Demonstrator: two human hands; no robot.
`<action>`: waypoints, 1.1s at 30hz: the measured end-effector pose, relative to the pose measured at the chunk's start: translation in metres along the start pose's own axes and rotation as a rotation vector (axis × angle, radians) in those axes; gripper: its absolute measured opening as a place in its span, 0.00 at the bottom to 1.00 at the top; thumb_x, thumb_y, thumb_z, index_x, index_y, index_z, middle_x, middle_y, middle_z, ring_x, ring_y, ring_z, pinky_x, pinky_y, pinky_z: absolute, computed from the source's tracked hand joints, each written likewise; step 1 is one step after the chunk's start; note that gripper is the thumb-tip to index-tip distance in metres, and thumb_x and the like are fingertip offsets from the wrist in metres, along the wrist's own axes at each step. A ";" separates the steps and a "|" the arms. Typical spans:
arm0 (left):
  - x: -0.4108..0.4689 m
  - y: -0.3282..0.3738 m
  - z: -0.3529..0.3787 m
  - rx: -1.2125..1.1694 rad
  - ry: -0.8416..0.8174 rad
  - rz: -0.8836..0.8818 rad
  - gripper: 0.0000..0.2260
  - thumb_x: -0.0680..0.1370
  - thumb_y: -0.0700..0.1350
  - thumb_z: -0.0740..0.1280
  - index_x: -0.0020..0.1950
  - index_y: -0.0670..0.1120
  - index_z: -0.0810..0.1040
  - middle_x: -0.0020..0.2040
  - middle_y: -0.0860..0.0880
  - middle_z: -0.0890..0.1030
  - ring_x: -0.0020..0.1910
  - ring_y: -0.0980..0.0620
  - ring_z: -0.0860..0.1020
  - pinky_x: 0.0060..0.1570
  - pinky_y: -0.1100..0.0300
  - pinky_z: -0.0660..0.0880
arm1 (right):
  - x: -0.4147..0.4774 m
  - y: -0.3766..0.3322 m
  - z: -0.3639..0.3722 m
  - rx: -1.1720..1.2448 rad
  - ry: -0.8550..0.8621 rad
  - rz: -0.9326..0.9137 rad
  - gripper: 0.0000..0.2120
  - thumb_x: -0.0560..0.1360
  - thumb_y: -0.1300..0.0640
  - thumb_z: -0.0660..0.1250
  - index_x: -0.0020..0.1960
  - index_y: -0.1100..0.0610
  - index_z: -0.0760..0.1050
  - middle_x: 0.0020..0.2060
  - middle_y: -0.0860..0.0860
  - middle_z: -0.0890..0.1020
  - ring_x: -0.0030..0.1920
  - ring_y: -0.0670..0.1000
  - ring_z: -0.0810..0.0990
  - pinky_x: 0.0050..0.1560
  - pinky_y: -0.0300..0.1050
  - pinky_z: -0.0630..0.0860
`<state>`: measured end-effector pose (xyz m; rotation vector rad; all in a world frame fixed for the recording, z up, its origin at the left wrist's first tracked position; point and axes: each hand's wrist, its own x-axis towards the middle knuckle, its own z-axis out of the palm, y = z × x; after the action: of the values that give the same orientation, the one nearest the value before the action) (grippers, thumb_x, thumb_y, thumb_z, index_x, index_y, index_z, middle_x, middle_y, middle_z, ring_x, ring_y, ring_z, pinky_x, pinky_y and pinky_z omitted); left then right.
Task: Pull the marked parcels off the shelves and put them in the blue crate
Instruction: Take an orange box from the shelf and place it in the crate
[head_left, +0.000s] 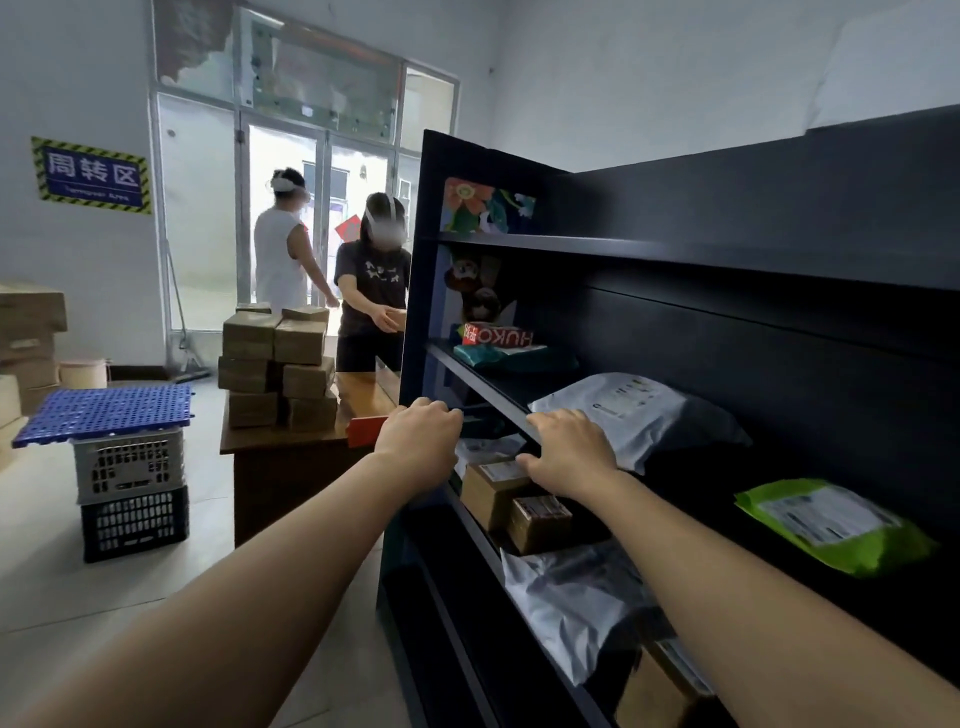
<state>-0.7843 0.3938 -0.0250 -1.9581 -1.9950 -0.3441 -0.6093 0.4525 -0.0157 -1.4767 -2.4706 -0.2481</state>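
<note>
Progress: early, by my read. Neither hand clearly holds a parcel, and none is seen in a crate.

Far left: a flat blue perforated plastic panel (109, 415) lies on a grey lattice plastic crate (130, 470). That one sits on a dark lattice plastic crate (135, 525) on the floor, well apart from the shelves. No clear blue crate in view. The dark one may be it, but the colour is too murky to call. The panel covers the top, so contents are hidden.

A brown wooden desk (291, 441) carries a stack of brown cardboard boxes (280, 364). Two people stand behind it by the door.

Left hand (421, 436): at the end upright of the black metal shelving (727, 249), back toward the camera, fingers curled away out of sight. Can't tell if it grips anything.

Right hand (569, 452): fingers loosely spread on the front lip of a middle shelf, touching or just short of the white plastic mailer bag (623, 410). Thumb hangs below the lip, over the labelled brown cardboard parcel (488, 493). Holds nothing.

Still on the shelves:
- the white mailer
- the brown parcel, with a smaller brown carton (540, 522) beside it
- a silver-grey plastic bag (571, 597) one shelf down
- a lime-green plastic mailer bag (831, 525) to the right

So all pulling and carrying remain.

Unclear: which parcels are marked, since the labels are blurred. Lower shelves are dark, and the bottom right is cut off by the frame and the arm.
</note>
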 end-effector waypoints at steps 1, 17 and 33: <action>0.014 -0.008 0.007 0.000 -0.003 0.010 0.18 0.77 0.46 0.66 0.66 0.46 0.71 0.60 0.47 0.76 0.61 0.47 0.73 0.58 0.53 0.71 | 0.016 -0.001 0.006 -0.001 0.000 0.006 0.26 0.76 0.43 0.64 0.70 0.54 0.67 0.66 0.54 0.72 0.68 0.56 0.67 0.65 0.52 0.68; 0.234 -0.118 0.100 -0.022 -0.025 0.095 0.17 0.77 0.47 0.65 0.66 0.46 0.72 0.59 0.47 0.76 0.61 0.46 0.72 0.58 0.51 0.72 | 0.250 0.001 0.075 0.001 -0.055 0.158 0.26 0.77 0.44 0.63 0.70 0.54 0.66 0.66 0.55 0.72 0.68 0.57 0.67 0.64 0.52 0.69; 0.437 -0.170 0.197 -0.124 -0.052 0.080 0.17 0.79 0.49 0.63 0.66 0.45 0.73 0.60 0.46 0.76 0.63 0.44 0.71 0.59 0.48 0.71 | 0.453 0.067 0.153 0.336 -0.127 0.482 0.14 0.75 0.40 0.65 0.41 0.51 0.73 0.40 0.51 0.77 0.45 0.54 0.78 0.35 0.41 0.69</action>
<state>-0.9687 0.8682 -0.0259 -2.1358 -1.9634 -0.4101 -0.7757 0.9059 -0.0249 -1.9027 -2.0216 0.3424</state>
